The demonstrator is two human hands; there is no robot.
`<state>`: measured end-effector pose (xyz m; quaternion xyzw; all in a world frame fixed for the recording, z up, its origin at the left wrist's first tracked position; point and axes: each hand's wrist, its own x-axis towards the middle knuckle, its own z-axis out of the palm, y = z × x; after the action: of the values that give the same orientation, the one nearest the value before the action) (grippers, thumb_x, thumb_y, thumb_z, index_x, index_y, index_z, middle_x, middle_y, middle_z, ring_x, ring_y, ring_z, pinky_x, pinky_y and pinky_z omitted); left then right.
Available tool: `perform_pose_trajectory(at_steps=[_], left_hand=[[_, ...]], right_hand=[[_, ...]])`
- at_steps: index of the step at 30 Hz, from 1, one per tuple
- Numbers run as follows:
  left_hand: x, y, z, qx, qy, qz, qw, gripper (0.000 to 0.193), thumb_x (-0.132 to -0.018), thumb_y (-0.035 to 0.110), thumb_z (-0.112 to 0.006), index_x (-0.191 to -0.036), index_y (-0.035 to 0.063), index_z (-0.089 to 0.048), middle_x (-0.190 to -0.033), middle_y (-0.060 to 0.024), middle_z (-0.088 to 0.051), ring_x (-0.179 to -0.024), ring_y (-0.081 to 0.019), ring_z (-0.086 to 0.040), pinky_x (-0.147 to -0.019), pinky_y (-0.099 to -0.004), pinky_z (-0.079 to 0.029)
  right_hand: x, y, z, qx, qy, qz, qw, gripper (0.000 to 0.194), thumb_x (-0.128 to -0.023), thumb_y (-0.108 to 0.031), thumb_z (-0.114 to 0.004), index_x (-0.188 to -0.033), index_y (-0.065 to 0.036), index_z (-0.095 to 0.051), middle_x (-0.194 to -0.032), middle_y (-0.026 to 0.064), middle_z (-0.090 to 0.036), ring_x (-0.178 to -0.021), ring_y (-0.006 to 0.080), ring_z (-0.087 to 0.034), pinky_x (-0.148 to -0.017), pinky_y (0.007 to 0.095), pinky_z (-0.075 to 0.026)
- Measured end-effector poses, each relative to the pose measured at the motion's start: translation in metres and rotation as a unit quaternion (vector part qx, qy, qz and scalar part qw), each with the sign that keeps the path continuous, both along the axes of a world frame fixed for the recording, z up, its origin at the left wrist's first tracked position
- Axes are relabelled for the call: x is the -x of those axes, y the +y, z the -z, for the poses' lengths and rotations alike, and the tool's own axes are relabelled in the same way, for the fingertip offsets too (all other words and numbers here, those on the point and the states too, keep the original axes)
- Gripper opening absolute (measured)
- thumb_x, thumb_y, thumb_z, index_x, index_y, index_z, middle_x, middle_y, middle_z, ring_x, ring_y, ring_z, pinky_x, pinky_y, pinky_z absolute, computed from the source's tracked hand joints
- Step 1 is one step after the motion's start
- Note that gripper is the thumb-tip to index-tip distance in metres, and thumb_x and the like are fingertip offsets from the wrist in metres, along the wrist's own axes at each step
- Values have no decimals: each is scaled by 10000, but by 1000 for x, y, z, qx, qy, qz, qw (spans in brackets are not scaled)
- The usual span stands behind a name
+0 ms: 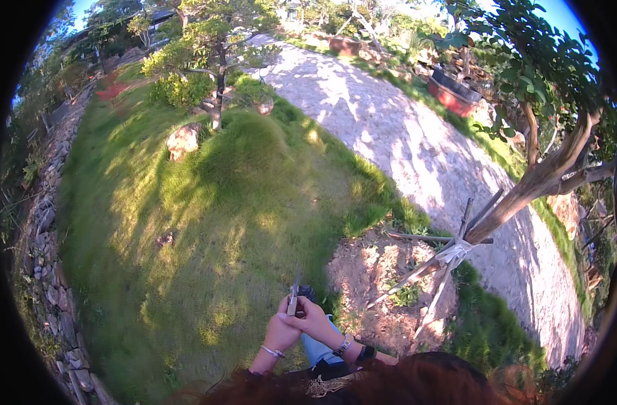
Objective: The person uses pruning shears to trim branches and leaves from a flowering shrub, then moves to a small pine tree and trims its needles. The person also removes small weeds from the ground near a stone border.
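In the head view, my left hand (282, 331) and my right hand (314, 321) meet low in front of me, over the lawn. Between them is a slim hand tool with a narrow metal blade (295, 283) pointing away from me and a pale handle (291, 305). Fingers of both hands close round the handle; its lower end is hidden. The exact kind of tool cannot be told. A thin bracelet circles my left wrist, and a metal-link band and a dark band are on my right wrist.
A leaning tree trunk (523, 195) tied to wooden props (442, 283) stands at right on bare soil (359, 268). Beyond runs a paved path (414, 147). A small tree (220, 81) and a rock (183, 142) stand ahead; a stone border (50, 253) lies left.
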<state>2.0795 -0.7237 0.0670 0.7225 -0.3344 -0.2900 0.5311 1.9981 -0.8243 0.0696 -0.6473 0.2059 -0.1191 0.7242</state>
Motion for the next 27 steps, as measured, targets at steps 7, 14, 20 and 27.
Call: perform_pose_trajectory(at_steps=[7,14,20,27], left_hand=[[-167,-171,0,32,4,129,991,958,-790,112,-725,-1544,56,-136,-1314,-158,-559,-1155,-233,-603,-968,-362,-499],[-282,-344,-45,19,-53,104,993,771,-799,102,-696,-1465,56,-311,-1194,-143,-634,-1081,-260,-645,-889,-391,-529],[-332,-449,-21,53,46,34,997,426,-813,115,-658,-1216,53,-534,-833,-102,-702,-626,-205,-678,-538,-352,-531],[-439,-615,46,154,-54,191,968,409,-800,90,-645,-1185,6,-536,-940,-94,-679,-789,-188,-676,-660,-324,-544]], right_hand=[[-156,-171,22,-37,-84,35,995,653,-775,-210,-841,-1278,0,-482,-1118,42,-581,-1013,115,-596,-918,294,-509],[-268,-334,-27,62,-106,122,985,531,-808,-254,-809,-1212,-10,-564,-1096,48,-637,-997,119,-614,-920,310,-498],[-324,-430,-29,-2,-2,86,996,458,-858,-343,-779,-1128,-5,-628,-990,33,-683,-899,94,-632,-831,271,-513],[-415,-584,26,46,41,157,986,490,-825,-317,-807,-1139,-9,-592,-1038,32,-644,-959,94,-585,-884,279,-483]])
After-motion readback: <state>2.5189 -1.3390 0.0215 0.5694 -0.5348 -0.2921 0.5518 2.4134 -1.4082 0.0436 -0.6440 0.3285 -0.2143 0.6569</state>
